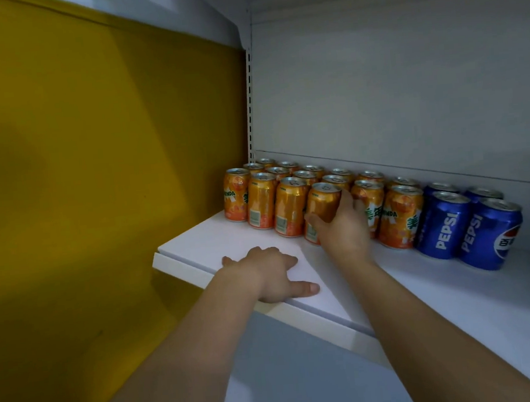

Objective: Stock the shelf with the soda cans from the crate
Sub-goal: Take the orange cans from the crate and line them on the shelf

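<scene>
Gripping upright orange can [323,208], right hand [343,229]

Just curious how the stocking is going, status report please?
Right hand grip on an orange can in the front row. Left hand flat on the shelf edge. Blue cans alongside; nothing blocking.

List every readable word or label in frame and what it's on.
"PEPSI": front blue can, printed vertically.
"PEPSI": next blue can; its red-white logo characters are too blurred.
"...INDA": leftmost orange can, first letters turned away.
"...INDA": orange can beside the blue ones.
Barcode panels and the remaining orange-can print: unreadable.
</scene>
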A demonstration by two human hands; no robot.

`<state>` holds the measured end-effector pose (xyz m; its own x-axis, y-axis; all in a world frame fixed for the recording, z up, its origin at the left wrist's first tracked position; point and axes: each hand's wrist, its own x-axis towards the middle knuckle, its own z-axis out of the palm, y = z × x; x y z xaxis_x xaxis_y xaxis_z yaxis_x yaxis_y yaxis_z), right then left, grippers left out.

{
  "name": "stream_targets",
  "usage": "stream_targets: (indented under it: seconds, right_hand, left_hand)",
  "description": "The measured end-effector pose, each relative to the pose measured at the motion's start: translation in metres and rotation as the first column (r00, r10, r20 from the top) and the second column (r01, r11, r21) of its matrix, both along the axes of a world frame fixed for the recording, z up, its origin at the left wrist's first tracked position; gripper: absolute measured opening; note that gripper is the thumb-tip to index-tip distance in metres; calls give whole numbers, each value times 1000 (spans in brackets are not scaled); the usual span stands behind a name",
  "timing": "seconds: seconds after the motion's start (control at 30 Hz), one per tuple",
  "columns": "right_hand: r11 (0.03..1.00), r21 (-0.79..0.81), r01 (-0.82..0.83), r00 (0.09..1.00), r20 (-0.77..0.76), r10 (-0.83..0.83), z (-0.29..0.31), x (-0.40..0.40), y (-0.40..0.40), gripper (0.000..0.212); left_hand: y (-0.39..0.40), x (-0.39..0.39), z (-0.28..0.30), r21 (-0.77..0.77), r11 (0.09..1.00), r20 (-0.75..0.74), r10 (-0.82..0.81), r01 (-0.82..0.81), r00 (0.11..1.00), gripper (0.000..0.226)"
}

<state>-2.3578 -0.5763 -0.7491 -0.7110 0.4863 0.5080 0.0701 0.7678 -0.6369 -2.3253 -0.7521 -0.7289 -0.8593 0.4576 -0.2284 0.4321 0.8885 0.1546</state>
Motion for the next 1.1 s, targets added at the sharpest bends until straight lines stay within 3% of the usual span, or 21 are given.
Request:
stream_targets:
  seconds: [0.13,0.2,0.27,0.3,0.37,0.43,0.5,0.57,0.7,0.77,0.83,0.93,1.03,1.1]
  right_hand:
    - [999,3,52,998,-19,-52,-3,11,-2,82]
    - [991,87,101,991,-92,-93,4,22,-7,65]
    - [965,251,72,973,-231,-12,10,38,-18,41]
    - [942,336,25,958,-276,73,10,47,-26,30]
    - [891,443,-98,919,-304,253,-1,67,-48,19]
    - [878,429,-213,875,-316,367,-18,88,-77,13]
    - [881,357,-310,851,-309,425,-39,110,-107,10]
    - [867,294,-402,850,-233,473,-67,127,-133,9]
    - [848,73,-525,848,130,514,-149,152,-169,12]
    - [837,-64,-544,764,374,525,-195,159,-184,17]
    - [843,-147,-517,670,544,505,-240,162,-197,21]
    - [870,-254,-422,570,672,473,-296,166,-214,35]
    - [894,-255,-369,516,743,425,-342,162,-230,47]
    - [904,-231,-361,485,781,393,-368,154,-240,59]
  left_hand:
    - [-4,4,-13,138,990,-50,34,-27,998,83]
    - [-6,9,-25,260,965,-121,67,-34,990,77]
    - [-11,19,-35,473,881,-217,116,1,969,63]
    - [-16,24,-39,608,794,-226,150,19,963,50]
    - [-33,37,-45,837,545,-100,232,-44,967,23]
    - [-54,50,-51,946,303,27,291,-119,956,9]
    - [-75,64,-64,974,172,91,314,-151,945,12]
    - [-99,77,-92,955,199,153,300,-219,941,18]
    - [-153,94,-196,674,525,433,290,-520,853,30]
    - [-177,100,-255,496,621,535,332,-607,777,29]
    - [-194,106,-308,351,640,618,390,-684,683,27]
    - [-209,108,-374,257,592,680,451,-764,578,35]
    - [-212,102,-397,261,607,707,409,-751,577,28]
    - [-214,97,-401,265,620,745,355,-738,565,39]
